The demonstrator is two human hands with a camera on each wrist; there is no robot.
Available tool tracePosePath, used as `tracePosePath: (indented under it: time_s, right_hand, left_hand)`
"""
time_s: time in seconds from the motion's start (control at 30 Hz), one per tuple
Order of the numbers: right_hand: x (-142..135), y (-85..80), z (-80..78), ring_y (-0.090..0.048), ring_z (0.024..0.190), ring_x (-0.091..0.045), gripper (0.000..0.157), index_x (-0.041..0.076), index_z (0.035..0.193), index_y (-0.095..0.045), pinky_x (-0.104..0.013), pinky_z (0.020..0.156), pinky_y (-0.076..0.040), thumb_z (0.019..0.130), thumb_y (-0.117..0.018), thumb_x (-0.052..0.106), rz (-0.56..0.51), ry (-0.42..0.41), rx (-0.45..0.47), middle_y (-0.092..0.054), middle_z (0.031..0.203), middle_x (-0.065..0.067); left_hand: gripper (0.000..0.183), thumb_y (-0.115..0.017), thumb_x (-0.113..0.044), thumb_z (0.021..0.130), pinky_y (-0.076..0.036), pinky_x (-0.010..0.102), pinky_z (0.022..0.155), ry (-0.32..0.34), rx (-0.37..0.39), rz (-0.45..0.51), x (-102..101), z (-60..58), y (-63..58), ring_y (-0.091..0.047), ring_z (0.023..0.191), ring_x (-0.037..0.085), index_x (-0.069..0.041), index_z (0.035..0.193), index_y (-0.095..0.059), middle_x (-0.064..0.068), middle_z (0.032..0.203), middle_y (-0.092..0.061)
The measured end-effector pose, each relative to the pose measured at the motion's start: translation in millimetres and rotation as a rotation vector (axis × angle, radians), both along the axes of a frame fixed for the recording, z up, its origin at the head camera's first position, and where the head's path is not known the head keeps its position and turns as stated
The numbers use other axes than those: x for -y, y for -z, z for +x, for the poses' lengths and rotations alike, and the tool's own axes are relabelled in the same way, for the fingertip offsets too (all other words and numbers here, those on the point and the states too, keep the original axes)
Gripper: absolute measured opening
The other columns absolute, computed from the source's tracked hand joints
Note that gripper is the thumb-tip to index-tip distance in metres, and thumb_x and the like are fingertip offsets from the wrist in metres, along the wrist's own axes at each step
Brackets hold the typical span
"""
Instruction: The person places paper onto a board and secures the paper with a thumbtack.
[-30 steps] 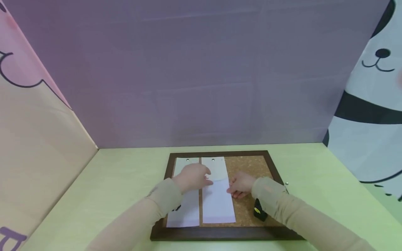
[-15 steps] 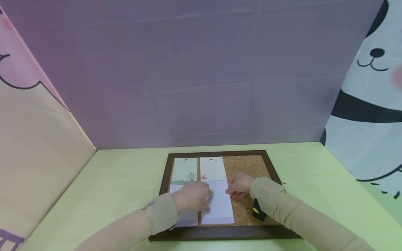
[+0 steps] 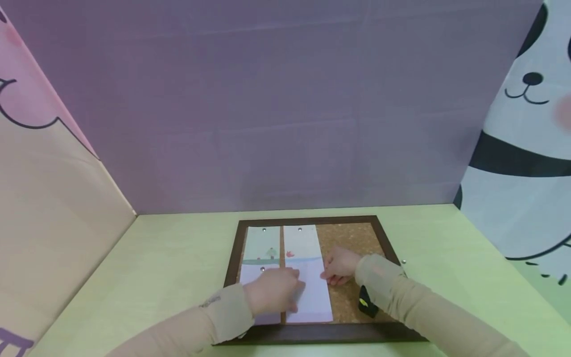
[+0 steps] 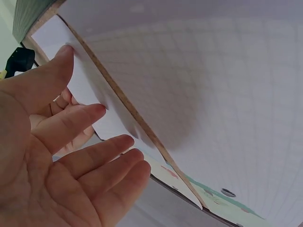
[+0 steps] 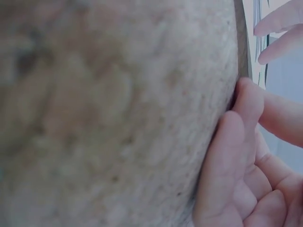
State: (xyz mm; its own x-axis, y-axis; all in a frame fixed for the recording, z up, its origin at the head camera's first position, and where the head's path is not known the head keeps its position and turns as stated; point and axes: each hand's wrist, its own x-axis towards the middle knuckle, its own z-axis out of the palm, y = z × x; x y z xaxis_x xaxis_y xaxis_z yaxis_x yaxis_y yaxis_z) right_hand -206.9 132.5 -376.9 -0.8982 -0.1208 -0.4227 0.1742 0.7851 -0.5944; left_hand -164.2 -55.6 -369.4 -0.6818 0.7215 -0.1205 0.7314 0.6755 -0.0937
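Observation:
Two white paper strips lie side by side on a framed corkboard (image 3: 352,235). Near my left hand (image 3: 273,290) is the left strip (image 3: 250,276), with a green printed top and silver tacks (image 3: 262,269). That hand hovers over the gap between the strips, its fingers spread and loosely bent in the left wrist view, holding nothing. My right hand (image 3: 341,265) pinches the right edge of the right strip (image 3: 308,285), curled fingers close to the cork in the right wrist view. A silver tack (image 3: 300,229) sits at that strip's top. My left hand covers part of the left strip.
A dark wooden frame (image 3: 312,333) edges the board on a pale green table (image 3: 178,263). A small silver piece (image 3: 403,261) lies right of the board. Behind stands a purple-grey wall (image 3: 285,109); printed panels flank both sides.
My left hand has moved down the strips towards me, uncovering the printed tops and then the left strip's lower tack. My right hand stays at the right strip's edge.

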Motion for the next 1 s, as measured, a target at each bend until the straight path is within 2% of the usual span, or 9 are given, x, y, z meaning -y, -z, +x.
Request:
tracePosePath:
  time_s: [0.17, 0.27, 0.4, 0.67, 1.0]
  right_hand:
    - [-0.8, 0.0, 1.6, -0.055, 0.054, -0.009, 0.019, 0.005, 0.067, -0.063, -0.024, 0.054, -0.052, 0.084, -0.070, 0.010, 0.000, -0.008, -0.009, -0.062, 0.060, -0.001]
    - [-0.6, -0.4, 2.5, -0.055, 0.054, -0.009, 0.019, 0.005, 0.067, -0.063, -0.023, 0.054, -0.052, 0.084, -0.071, 0.011, 0.008, -0.020, -0.019, -0.061, 0.059, 0.000]
    - [0.2, -1.4, 3.7, -0.055, 0.054, -0.008, 0.020, 0.005, 0.066, -0.063, -0.023, 0.054, -0.052, 0.084, -0.071, 0.012, 0.032, -0.047, -0.039, -0.060, 0.059, 0.000]
    - [2.1, -3.2, 3.9, -0.054, 0.053, -0.008, 0.022, 0.007, 0.065, -0.061, -0.021, 0.052, -0.050, 0.084, -0.071, 0.012, 0.043, -0.056, -0.039, -0.060, 0.058, 0.001]
    - [0.7, -2.9, 4.7, -0.049, 0.046, -0.006, 0.025, 0.008, 0.060, -0.059, -0.016, 0.044, -0.043, 0.082, -0.073, 0.012, 0.042, -0.043, -0.050, -0.056, 0.052, 0.003]
  left_hand:
    - [0.040, -0.078, -0.044, 0.071, -0.050, 0.023, 0.065, 0.012, -0.004, -0.009, 0.5, 1.2, 2.1, -0.058, 0.078, 0.008, -0.023, 0.104, -0.068, -0.005, 0.095, -0.063]
    - [0.046, -0.077, -0.044, 0.072, -0.054, 0.027, 0.074, 0.024, -0.009, -0.004, 1.2, 1.7, 1.9, -0.063, 0.093, 0.013, -0.022, 0.110, -0.067, -0.001, 0.109, -0.065]
    - [0.052, -0.076, -0.044, 0.073, -0.054, 0.031, 0.083, 0.034, -0.005, 0.001, 2.2, 2.0, 0.6, -0.062, 0.109, 0.021, -0.021, 0.117, -0.064, 0.006, 0.125, -0.061]
    - [0.061, -0.074, -0.045, 0.074, -0.052, 0.032, 0.087, 0.014, 0.059, -0.043, 2.8, 0.2, -2.2, -0.063, 0.108, 0.021, -0.024, 0.129, -0.058, 0.008, 0.131, -0.059]
    - [0.071, -0.077, -0.047, 0.069, -0.051, 0.028, 0.089, 0.069, 0.040, -0.112, 3.3, -3.0, -4.6, -0.063, 0.104, 0.020, -0.026, 0.133, -0.054, 0.009, 0.131, -0.059]
